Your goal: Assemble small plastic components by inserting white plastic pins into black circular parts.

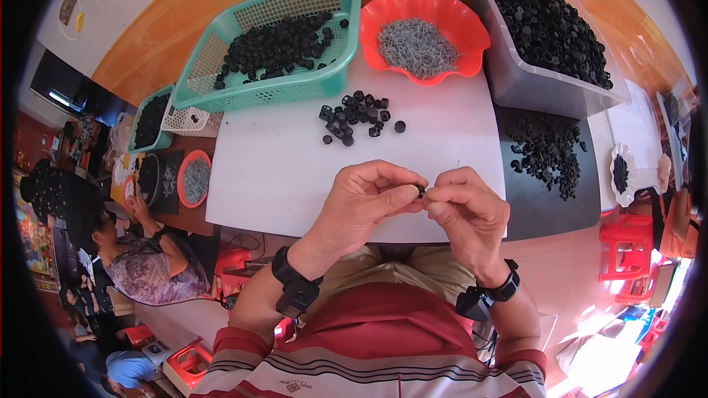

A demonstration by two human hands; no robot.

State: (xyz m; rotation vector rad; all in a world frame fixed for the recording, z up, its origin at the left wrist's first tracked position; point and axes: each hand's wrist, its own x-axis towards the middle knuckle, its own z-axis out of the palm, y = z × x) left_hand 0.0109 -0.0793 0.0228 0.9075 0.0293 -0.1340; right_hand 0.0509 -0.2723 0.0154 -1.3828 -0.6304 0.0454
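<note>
Over the near part of the white table sheet, my two hands meet at the fingertips. My left hand pinches a small black plastic part between thumb and forefinger. Against that part, my right hand has its thumb and forefinger pressed together; whatever they grip is too small to make out. Just beyond the hands lies a loose pile of black plastic pieces. Farther back, a red scalloped bowl holds many thin grey metal pins or screws.
A green basket of black parts stands back left. At back right is a clear bin of black caps, with small black pieces on a dark mat before it. Another person works at left; red stools stand right.
</note>
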